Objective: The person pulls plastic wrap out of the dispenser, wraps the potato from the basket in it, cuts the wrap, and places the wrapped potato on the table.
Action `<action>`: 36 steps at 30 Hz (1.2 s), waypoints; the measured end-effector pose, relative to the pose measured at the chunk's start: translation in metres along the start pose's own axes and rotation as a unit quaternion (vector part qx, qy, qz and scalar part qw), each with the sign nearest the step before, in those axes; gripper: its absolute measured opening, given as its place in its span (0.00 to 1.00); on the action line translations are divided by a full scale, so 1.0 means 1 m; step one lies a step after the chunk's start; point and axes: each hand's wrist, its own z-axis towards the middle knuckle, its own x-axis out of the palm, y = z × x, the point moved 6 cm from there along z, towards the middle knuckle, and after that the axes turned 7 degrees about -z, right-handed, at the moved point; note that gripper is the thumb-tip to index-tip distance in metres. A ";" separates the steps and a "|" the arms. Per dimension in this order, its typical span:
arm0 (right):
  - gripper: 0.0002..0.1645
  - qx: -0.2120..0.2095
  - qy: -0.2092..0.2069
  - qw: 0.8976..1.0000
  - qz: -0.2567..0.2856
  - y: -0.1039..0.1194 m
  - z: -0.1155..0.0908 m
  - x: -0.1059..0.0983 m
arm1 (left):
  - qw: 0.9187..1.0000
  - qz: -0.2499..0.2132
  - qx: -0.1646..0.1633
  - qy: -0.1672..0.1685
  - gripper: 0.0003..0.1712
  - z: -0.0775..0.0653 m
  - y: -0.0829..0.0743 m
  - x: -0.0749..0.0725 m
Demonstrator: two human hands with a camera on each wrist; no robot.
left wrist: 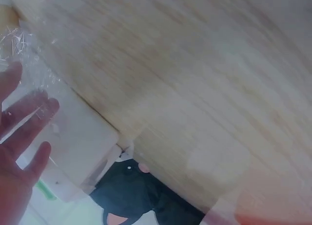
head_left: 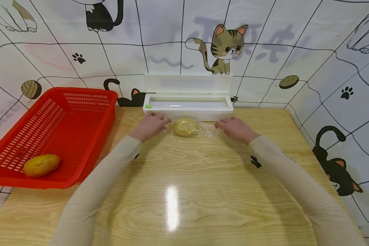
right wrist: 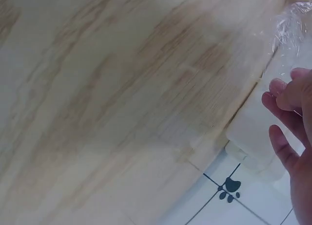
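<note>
A pale yellow, potato-like oval (head_left: 185,127) lies on the table in clear cling film (head_left: 209,130), just in front of a white cling film box (head_left: 189,112). At the film's left end is my left hand (head_left: 151,125); in the left wrist view its fingers (left wrist: 30,119) are spread and fairly straight, with film at their tips. My right hand (head_left: 236,129) pinches the film's right end between thumb and fingertips (right wrist: 279,88). The box's lid (head_left: 189,83) stands raised, with a film roll (head_left: 189,104) inside and a green slider (head_left: 148,106) at its left.
A red plastic basket (head_left: 89,150) stands on the left, holding one yellow-orange, potato-like item (head_left: 41,165). The wooden table (head_left: 209,191) meets a cat-patterned wall covering (head_left: 160,58) behind the box and on the right side.
</note>
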 end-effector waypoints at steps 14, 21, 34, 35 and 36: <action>0.39 -0.104 0.025 0.980 -0.169 0.022 -0.008 0.000 | 0.994 0.067 0.074 0.041 0.26 -0.006 -0.002 -0.003; 0.41 -0.103 0.078 0.971 -0.202 0.035 -0.005 0.003 | 0.978 0.175 0.111 0.031 0.29 -0.016 -0.005 -0.002; 0.26 -0.088 0.101 0.956 -0.260 0.067 0.006 0.013 | 0.983 0.150 0.031 0.107 0.31 -0.033 -0.015 0.031; 0.26 -0.078 0.106 0.955 -0.265 0.070 0.006 0.013 | 0.985 0.136 0.016 0.107 0.33 -0.035 -0.017 0.032; 0.26 -0.065 0.116 0.955 -0.266 0.073 0.006 0.016 | 0.987 0.118 -0.001 0.112 0.36 -0.038 -0.019 0.034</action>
